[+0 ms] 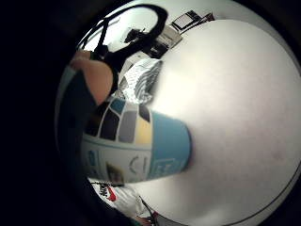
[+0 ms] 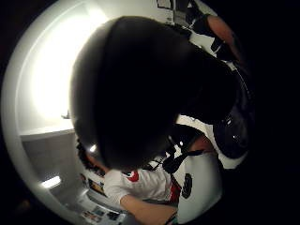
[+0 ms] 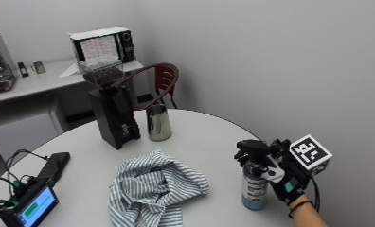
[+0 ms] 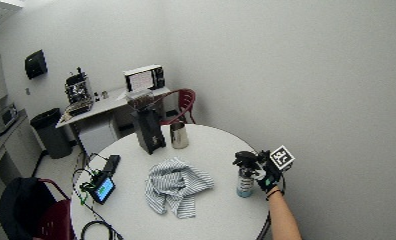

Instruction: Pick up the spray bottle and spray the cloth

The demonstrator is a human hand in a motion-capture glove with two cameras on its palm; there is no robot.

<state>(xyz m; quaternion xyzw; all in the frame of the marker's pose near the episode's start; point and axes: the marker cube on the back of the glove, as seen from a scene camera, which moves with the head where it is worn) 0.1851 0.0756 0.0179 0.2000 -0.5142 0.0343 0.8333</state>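
Observation:
A spray bottle point(image 3: 254, 187) with a black trigger head and a pale blue labelled body stands near the right edge of the round white table point(image 3: 200, 137). My gloved right hand point(image 3: 287, 177) grips its neck, fingers curled round it just under the head. The nozzle faces left, towards the cloth. The striped grey-and-white cloth point(image 3: 153, 187) lies crumpled on the table left of the bottle, a short gap away. In the little finger side palm view the bottle's body point(image 1: 136, 148) fills the near field, with the cloth point(image 1: 141, 82) beyond it. The bottle's black head point(image 2: 140, 89) blocks most of the thumb side palm view.
A black coffee grinder point(image 3: 111, 109) and a steel pitcher point(image 3: 158, 123) stand at the table's far side. A small screen device point(image 3: 33, 205) with cables and a black block point(image 3: 55, 163) sit at the left edge. A red chair point(image 3: 165, 80) stands behind the table.

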